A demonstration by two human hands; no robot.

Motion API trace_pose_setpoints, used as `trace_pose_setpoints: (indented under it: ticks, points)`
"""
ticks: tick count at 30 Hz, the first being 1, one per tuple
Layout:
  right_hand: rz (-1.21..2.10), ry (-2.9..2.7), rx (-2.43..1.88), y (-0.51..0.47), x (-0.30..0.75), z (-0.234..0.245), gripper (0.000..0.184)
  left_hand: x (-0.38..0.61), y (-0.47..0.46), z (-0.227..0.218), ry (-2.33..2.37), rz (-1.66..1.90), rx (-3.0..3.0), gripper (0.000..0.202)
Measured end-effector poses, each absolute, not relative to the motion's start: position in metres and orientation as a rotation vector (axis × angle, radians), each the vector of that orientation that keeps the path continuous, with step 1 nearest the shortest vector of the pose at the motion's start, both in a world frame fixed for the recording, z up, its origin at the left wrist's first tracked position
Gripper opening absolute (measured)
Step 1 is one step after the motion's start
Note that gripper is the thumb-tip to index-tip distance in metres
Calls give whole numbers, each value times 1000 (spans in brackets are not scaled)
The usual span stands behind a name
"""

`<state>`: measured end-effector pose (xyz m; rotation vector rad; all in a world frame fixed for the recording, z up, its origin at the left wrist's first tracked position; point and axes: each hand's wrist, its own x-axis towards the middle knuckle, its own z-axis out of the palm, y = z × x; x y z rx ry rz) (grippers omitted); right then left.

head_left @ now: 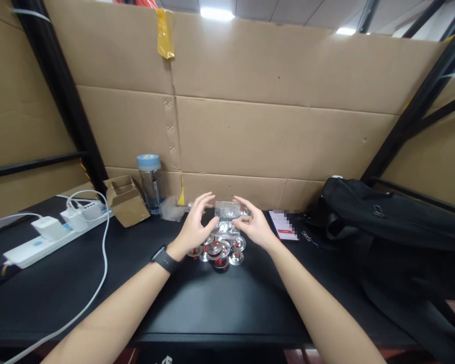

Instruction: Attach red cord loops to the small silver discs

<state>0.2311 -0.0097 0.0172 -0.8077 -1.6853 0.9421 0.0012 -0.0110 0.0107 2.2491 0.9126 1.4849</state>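
Note:
Small silvery metal discs with domed centres and red loops, which look like finger cymbals [217, 248], lie in a loose pile on the black table [227, 303]. Just behind them is clear, crinkled plastic packaging [229, 227]. My left hand [195, 223], with a dark watch [165, 259] on its wrist, is at the packaging's left side, fingers and thumb apart. At the opposite side is my right hand [255, 225], its index finger stretched out and its thumb near the plastic. Whether either thumb touches the plastic I cannot tell.
On the left are a white power strip [30, 253] with chargers and a trailing cable, an open cardboard box [127, 202] and a blue-lidded bottle [150, 184]. A phone [283, 225] and a black bag [387, 217] lie right. A cardboard wall [242, 136] stands behind.

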Motion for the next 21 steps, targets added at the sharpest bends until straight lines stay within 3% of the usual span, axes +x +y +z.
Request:
trace_pose_setpoints:
  ticks: [4,9,13,17,21]
  points:
    - [879,-1646,-854,-5,232,13,61,0,-19,16,869,1212,2847,61]
    - [889,-1645,-840,-4,229,11,58,13,-10,-1,930,1160,3092,25]
    - [870,-1607,-895,-3,230,11,57,11,8,-13,1000,1195,3057,27]
    - [848,-1607,-945,-1,233,11,55,-12,28,-16,1561,1161,2859,35]
    - [821,-1637,-969,-4,232,14,54,-41,46,-23,2098,844,2621,49]
